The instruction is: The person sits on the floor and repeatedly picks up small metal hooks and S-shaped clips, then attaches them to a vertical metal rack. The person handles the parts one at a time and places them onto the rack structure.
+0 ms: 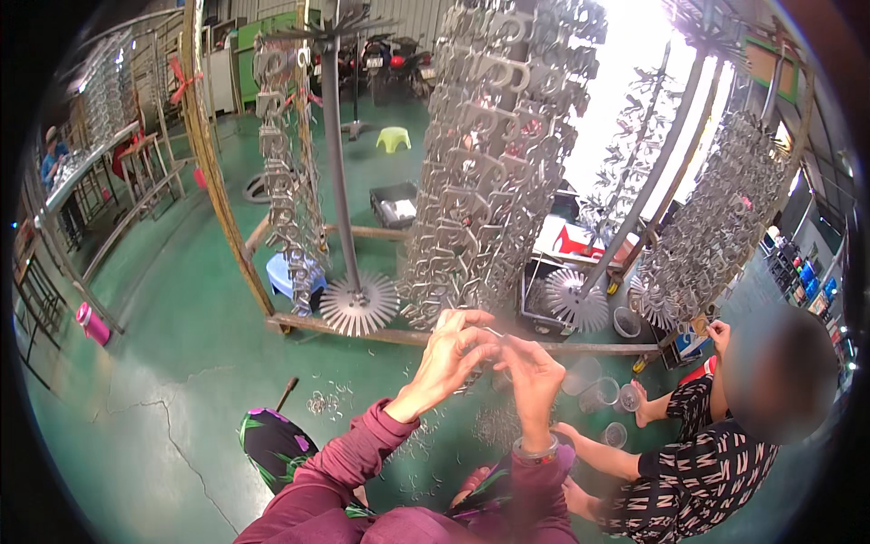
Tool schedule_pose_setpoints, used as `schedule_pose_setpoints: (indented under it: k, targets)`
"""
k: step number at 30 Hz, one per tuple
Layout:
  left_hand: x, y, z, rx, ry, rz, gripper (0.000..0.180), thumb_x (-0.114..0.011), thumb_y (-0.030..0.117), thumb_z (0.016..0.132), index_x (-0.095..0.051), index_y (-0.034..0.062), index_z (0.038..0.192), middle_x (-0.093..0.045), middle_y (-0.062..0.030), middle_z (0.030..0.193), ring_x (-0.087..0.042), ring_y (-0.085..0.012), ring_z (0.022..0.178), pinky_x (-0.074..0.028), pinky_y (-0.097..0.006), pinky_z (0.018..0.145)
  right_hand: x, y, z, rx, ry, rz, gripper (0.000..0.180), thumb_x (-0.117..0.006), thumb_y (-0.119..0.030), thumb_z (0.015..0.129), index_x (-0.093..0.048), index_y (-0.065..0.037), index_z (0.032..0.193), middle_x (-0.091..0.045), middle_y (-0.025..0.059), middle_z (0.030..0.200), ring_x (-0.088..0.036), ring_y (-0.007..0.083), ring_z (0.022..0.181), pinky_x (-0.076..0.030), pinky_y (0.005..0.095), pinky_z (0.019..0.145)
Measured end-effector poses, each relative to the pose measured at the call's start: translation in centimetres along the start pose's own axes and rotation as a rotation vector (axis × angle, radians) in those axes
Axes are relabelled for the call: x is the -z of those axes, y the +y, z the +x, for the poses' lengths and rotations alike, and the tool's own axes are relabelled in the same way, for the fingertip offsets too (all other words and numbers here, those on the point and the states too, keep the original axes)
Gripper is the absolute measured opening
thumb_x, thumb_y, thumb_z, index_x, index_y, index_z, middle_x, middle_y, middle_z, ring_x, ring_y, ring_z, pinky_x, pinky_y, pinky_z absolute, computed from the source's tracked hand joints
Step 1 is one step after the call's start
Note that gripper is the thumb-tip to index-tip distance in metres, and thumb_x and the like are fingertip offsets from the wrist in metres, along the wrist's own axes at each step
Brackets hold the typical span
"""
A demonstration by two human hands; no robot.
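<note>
My left hand (pixel 449 354) and my right hand (pixel 535 370) meet in front of me, raised above the floor, with fingertips nearly touching. Both are closed in a pinch. A thin bit of metal seems to show between the fingertips, but its kind is too small to tell. Just beyond the hands hangs a dense column of silvery metal parts (pixel 471 190), linked in long chains. Below lie a small heap of thin curved metal pieces (pixel 328 402) and another scattered pile (pixel 497 424) on the green floor.
A wheeled frame's lower rail (pixel 390 335) runs across, carrying poles with slotted discs (pixel 359 304). At right a person (pixel 698 453) sits close, one hand raised near the chains (pixel 716 208). Clear plastic cups (pixel 598 395) stand between us. A blue stool (pixel 295 275) is at left.
</note>
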State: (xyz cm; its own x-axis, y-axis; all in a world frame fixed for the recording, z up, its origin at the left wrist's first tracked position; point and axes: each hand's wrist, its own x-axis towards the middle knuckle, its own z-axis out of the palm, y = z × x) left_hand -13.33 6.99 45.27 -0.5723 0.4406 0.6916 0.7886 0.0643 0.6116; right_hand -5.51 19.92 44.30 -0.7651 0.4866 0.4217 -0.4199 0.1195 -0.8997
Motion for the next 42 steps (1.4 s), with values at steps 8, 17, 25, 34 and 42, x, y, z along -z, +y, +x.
schedule_pose_setpoints:
  k: [8, 17, 25, 34, 42]
  targets:
    - [0.1, 1.1, 2.2, 0.038, 0.020, -0.311, 0.012, -0.062, 0.012, 0.084, -0.063, 0.0029, 0.093, -0.063, -0.0092, 0.101, -0.058, -0.0230, 0.095, -0.046, -0.033, 0.082, -0.4, -2.5, 2.0, 0.098, -0.081, 0.004, 0.022, -0.064, 0.004, 0.082, -0.063, 0.008, 0.103, -0.066, 0.0102, 0.089, -0.063, 0.0132, 0.071, -0.053, 0.0242, 0.059]
    - [2.9, 3.6, 6.6, 0.073, -0.049, -0.382, 0.019, -0.061, 0.017, 0.087, -0.064, 0.0005, 0.094, -0.067, -0.0059, 0.083, -0.063, -0.0107, 0.079, -0.048, -0.027, 0.071, -1.2, -13.4, 12.7, 0.425, 0.102, -0.483, 0.021, -0.069, -0.015, 0.083, -0.054, 0.000, 0.079, -0.059, 0.0064, 0.065, -0.055, 0.0086, 0.058, -0.042, 0.0260, 0.048]
    - [3.7, 6.4, 10.9, 0.040, -0.012, -0.348, 0.015, -0.064, 0.013, 0.086, -0.063, -0.0010, 0.092, -0.067, -0.0026, 0.085, -0.059, -0.0065, 0.080, -0.047, -0.023, 0.071, -3.4, -14.1, 18.4, 0.450, 0.124, -0.848, 0.021, -0.067, -0.008, 0.071, -0.048, 0.000, 0.077, -0.059, 0.0196, 0.066, -0.060, 0.0391, 0.067, -0.046, 0.0445, 0.061]
    - [2.5, 4.0, 16.1, -0.001, 0.061, -0.387, 0.015, -0.065, 0.014, 0.084, -0.066, 0.0000, 0.090, -0.066, -0.0040, 0.076, -0.058, -0.0077, 0.072, -0.046, -0.026, 0.067, -0.9, -14.0, 17.9, 0.448, 0.115, -0.764, 0.018, -0.067, -0.004, 0.072, -0.052, 0.001, 0.080, -0.063, 0.0121, 0.066, -0.063, 0.0179, 0.057, -0.049, 0.0307, 0.050]
    - [0.0, 3.3, 17.3, -0.006, 0.059, -0.325, 0.015, -0.064, 0.016, 0.085, -0.064, 0.0011, 0.090, -0.064, 0.0006, 0.078, -0.054, -0.0052, 0.074, -0.044, -0.024, 0.068, -0.2, -15.3, 17.7, 0.256, 0.002, -0.566, 0.020, -0.067, 0.004, 0.074, -0.050, 0.002, 0.084, -0.065, 0.0111, 0.067, -0.060, 0.0122, 0.050, -0.046, 0.0245, 0.042]
